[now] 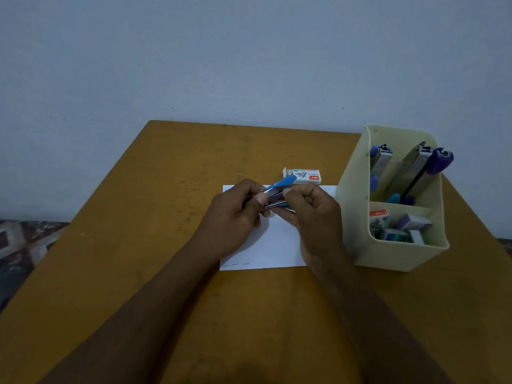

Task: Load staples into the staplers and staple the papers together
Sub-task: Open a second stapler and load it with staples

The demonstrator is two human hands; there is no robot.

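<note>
A small blue stapler (278, 189) is held above the white papers (273, 250) at the table's middle, its blue top lifted open over the metal magazine. My left hand (235, 214) grips the stapler's left end, thumb on the metal. My right hand (310, 212) pinches its right side with thumb and fingers. A small white staple box (306, 176) with a red label lies just behind the papers, its left flap open. A few staples show along the papers' near left edge.
A cream plastic organiser (360, 217) stands at the right on the yellow-brown table (138, 245). Its back section holds several staplers (415, 173), its front section several staple boxes (399, 225). A grey wall rises behind the table.
</note>
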